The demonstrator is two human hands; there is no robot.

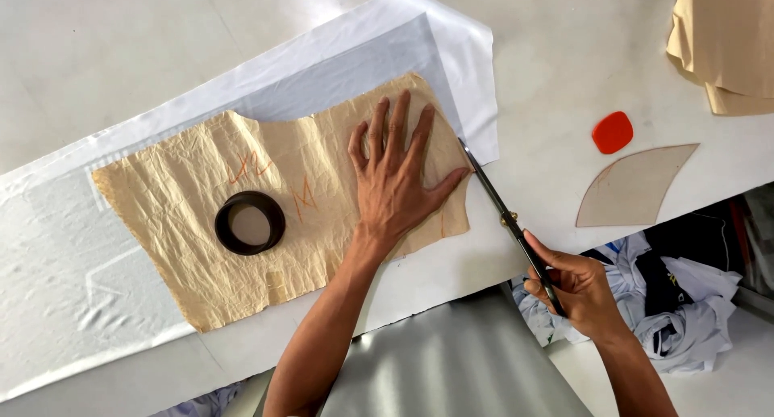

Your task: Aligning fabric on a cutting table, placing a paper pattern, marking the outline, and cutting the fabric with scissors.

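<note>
From the head view, the left hand (395,175) lies flat, fingers spread, on a crinkled tan paper pattern (242,215) over smooth white fabric (72,264), while the right hand (580,292) grips black-handled scissors (504,211), blades seemingly nearly closed at the pattern's edge.

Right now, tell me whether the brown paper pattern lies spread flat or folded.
Spread flat. The brown paper pattern lies open but creased on the white fabric, under the left hand and a dark ring.

Left hand (395,183) flat on the brown paper pattern (201,215) over white fabric (56,248); right hand (584,292) works scissors (504,211) along its edge
</note>
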